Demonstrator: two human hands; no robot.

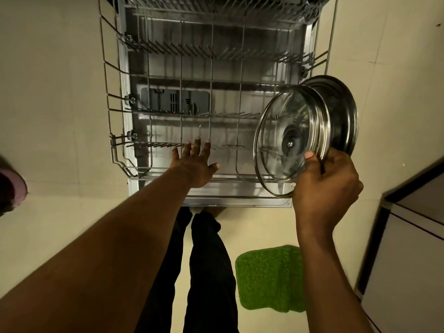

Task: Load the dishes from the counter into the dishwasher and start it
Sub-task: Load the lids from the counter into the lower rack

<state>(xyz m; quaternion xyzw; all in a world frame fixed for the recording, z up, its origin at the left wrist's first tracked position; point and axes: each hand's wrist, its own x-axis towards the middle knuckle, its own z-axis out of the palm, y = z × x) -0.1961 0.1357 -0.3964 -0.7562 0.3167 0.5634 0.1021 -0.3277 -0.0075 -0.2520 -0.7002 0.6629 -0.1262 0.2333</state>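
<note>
The dishwasher's lower wire rack (115, 109) is pulled out over the open door (240, 200) and holds no dishes. My right hand (329, 186) grips a stack held on edge above the rack's right front corner: a glass lid (278, 131) with a steel rim in front, and behind it steel plates (341, 111). My left hand (194, 162) reaches over the front of the rack with fingers spread and straight, holding nothing. Whether its fingertips touch the wires is unclear.
A green mat (269, 277) lies on the pale floor at the right of my dark-trousered legs (206, 272). A cabinet with dark edges (408, 236) stands at the right. A blurred pink object (12, 186) shows at the left edge.
</note>
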